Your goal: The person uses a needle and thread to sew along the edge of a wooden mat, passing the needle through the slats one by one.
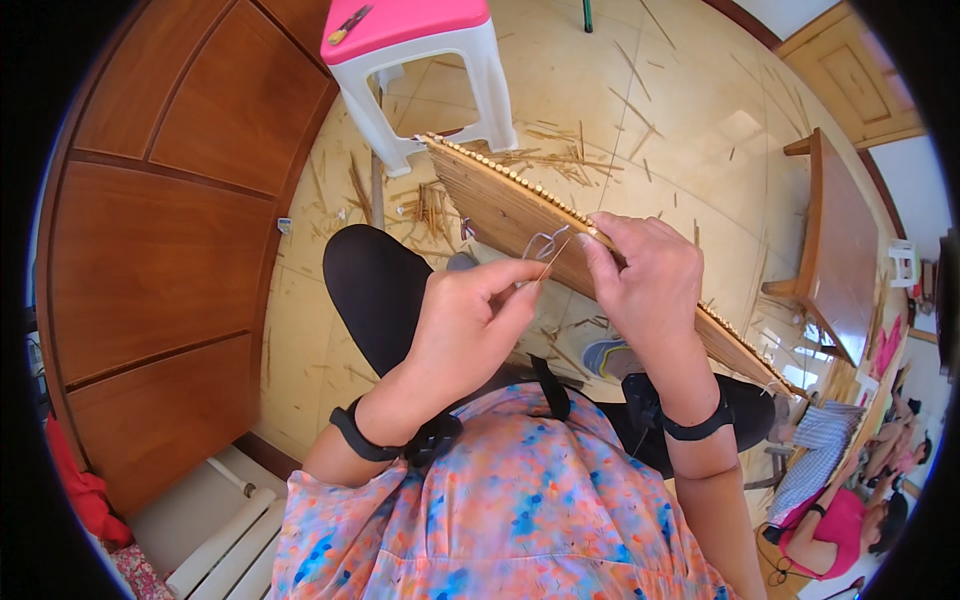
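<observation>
A long panel of narrow wooden slats (pixel 505 218) slants across my lap, with a row of pale rounded stick ends along its upper edge. My left hand (pixel 468 325) has thumb and forefinger pinched on a thin tan strand (pixel 552 256) just in front of the panel. My right hand (pixel 650 285) grips the panel's upper edge, its thumb on the near face. A loop of pale cord (pixel 540 245) hangs on the panel between my hands.
A pink-topped white stool (pixel 405 35) holding cutters (pixel 350 24) stands beyond the panel. Wooden cabinets (pixel 165 260) are left; a wooden table (pixel 835 250) is right. Loose sticks (pixel 630 105) litter the floor. Other people (pixel 830 535) sit at far right.
</observation>
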Action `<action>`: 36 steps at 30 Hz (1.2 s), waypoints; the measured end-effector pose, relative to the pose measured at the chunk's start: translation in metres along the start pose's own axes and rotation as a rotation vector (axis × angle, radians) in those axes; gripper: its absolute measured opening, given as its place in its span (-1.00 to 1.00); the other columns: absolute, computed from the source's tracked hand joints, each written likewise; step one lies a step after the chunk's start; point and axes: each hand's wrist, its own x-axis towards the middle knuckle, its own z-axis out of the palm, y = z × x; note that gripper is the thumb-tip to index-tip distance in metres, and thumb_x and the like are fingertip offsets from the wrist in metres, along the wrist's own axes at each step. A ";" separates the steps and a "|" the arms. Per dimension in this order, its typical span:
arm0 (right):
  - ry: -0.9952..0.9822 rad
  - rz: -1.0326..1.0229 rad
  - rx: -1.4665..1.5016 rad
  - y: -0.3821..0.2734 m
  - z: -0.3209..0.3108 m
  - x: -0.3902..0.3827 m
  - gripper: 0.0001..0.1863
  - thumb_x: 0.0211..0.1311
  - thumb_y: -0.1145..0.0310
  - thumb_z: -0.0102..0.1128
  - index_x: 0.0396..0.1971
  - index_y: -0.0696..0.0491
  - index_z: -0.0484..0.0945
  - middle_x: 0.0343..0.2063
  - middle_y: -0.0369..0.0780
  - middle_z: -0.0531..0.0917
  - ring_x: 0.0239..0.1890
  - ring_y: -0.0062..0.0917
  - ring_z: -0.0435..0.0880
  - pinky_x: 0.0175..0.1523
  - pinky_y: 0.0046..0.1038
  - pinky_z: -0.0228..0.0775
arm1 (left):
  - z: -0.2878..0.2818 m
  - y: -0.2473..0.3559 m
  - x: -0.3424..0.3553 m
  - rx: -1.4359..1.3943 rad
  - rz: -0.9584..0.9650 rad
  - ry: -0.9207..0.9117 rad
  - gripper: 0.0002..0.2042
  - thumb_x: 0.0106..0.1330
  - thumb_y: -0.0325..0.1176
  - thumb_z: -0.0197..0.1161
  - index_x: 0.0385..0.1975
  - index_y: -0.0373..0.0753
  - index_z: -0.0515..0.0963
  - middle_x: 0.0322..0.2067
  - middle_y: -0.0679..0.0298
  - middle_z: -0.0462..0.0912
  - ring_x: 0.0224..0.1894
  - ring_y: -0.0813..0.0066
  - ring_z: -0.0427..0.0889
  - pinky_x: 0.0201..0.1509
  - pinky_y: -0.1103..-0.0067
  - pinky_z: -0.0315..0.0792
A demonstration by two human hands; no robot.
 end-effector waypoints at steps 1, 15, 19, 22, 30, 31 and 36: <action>-0.003 -0.007 -0.001 0.001 0.000 0.001 -0.83 -0.09 0.40 0.37 -0.42 0.04 0.64 -0.60 -0.23 0.63 -0.51 -0.34 0.60 -0.40 -0.36 0.43 | 0.001 0.000 0.003 0.018 0.012 0.009 -0.84 0.30 -0.54 0.15 -0.20 -0.40 0.63 -0.66 0.45 0.48 -0.60 0.82 0.34 -0.54 0.75 0.25; -0.004 -0.012 -0.027 0.002 0.001 0.002 -0.82 -0.08 0.38 0.39 -0.40 0.03 0.66 -0.61 -0.23 0.63 -0.53 -0.36 0.60 -0.44 -0.37 0.42 | 0.002 0.000 0.011 0.041 0.062 0.036 -0.84 0.28 -0.53 0.18 -0.21 -0.37 0.65 -0.67 0.43 0.49 -0.60 0.82 0.33 -0.55 0.74 0.23; 0.003 -0.007 -0.031 0.002 0.000 0.000 -0.82 -0.08 0.38 0.39 -0.40 0.03 0.66 -0.61 -0.23 0.63 -0.53 -0.36 0.60 -0.44 -0.37 0.42 | 0.004 0.000 0.010 0.042 0.084 0.032 -0.84 0.27 -0.54 0.18 -0.21 -0.37 0.64 -0.67 0.42 0.49 -0.61 0.82 0.33 -0.55 0.74 0.23; 0.005 -0.018 -0.018 0.000 0.001 -0.001 -0.82 -0.08 0.38 0.39 -0.40 0.03 0.66 -0.60 -0.23 0.63 -0.53 -0.36 0.60 -0.44 -0.37 0.42 | 0.003 -0.001 0.008 0.038 0.074 0.037 -0.84 0.27 -0.54 0.18 -0.21 -0.37 0.64 -0.67 0.42 0.49 -0.61 0.82 0.32 -0.56 0.74 0.22; -0.046 0.033 -0.013 -0.004 -0.003 -0.002 -0.79 -0.09 0.44 0.40 -0.36 0.12 0.68 -0.54 -0.11 0.66 -0.50 -0.26 0.63 -0.37 -0.36 0.47 | 0.004 0.001 0.007 0.062 0.086 0.047 -0.85 0.26 -0.54 0.19 -0.23 -0.38 0.64 -0.69 0.40 0.48 -0.62 0.81 0.32 -0.57 0.72 0.22; -0.046 0.032 -0.013 -0.005 -0.003 -0.003 -0.79 -0.09 0.44 0.40 -0.36 0.12 0.68 -0.54 -0.11 0.66 -0.50 -0.26 0.63 -0.37 -0.36 0.47 | 0.003 0.002 0.006 0.093 0.083 0.047 -0.85 0.25 -0.54 0.19 -0.24 -0.39 0.64 -0.69 0.39 0.49 -0.62 0.81 0.33 -0.57 0.72 0.23; -0.010 -0.090 -0.026 -0.014 0.001 -0.014 -0.80 -0.05 0.43 0.33 -0.35 0.09 0.61 -0.58 -0.23 0.62 -0.51 -0.35 0.59 -0.36 -0.37 0.40 | 0.004 0.003 -0.009 0.099 0.004 0.062 -0.86 0.25 -0.55 0.20 -0.26 -0.40 0.64 -0.68 0.37 0.51 -0.61 0.80 0.38 -0.55 0.72 0.28</action>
